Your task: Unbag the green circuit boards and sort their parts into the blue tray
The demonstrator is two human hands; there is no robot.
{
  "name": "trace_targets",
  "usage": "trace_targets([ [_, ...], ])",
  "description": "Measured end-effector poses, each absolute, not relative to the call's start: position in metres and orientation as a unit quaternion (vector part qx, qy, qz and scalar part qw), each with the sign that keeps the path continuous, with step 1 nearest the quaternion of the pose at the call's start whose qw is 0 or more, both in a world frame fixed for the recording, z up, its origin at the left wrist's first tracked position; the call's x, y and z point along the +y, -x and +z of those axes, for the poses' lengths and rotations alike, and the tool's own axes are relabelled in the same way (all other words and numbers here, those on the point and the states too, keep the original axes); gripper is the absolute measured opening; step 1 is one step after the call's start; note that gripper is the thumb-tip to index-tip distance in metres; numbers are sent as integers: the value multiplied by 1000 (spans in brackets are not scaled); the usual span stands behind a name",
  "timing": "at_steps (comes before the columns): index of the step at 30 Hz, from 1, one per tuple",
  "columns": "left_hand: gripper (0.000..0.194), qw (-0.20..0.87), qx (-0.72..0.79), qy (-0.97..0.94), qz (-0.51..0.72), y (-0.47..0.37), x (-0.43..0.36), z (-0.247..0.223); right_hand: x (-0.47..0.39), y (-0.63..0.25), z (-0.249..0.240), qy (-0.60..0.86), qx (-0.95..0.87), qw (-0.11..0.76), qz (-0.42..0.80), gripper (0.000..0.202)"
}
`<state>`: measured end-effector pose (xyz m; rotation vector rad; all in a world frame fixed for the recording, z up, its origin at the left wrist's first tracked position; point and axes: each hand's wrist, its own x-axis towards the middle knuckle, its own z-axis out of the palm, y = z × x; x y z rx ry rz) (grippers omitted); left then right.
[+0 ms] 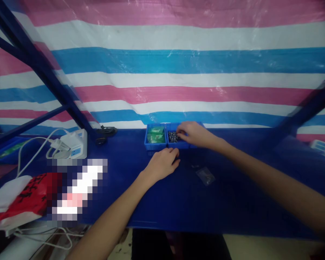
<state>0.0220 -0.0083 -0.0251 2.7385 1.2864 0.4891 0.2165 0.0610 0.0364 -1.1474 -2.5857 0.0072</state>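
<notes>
Single head-worn view, looking forward and down over the blue table [178, 202], near, striped tarp [178, 65] behind

On the counter [178, 202], two bins sit side by side at twelve o'clock against the tarp [178, 65]: the left bin [155, 136] holds packets, the right bin [178, 139] small parts. A clear bag [205, 176] lies toward one o'clock, nearer. A power strip [76, 144] sits at ten o'clock, a plastic bag [16, 198] at eight.
</notes>
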Motion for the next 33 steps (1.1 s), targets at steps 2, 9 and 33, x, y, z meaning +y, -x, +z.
trace_targets([
  [2,13,36,415,-895,162,-23,-10,-24,34,-233,33,390,-900,194,17,15],
  [9,22,57,361,-916,163,-36,-20,-27,-20,-270,-5,408,-890,104,172,13],
  [33,14,16,366,-914,173,-37,-18,-26,-29,-247,-26,431,-800,323,264,8],
])
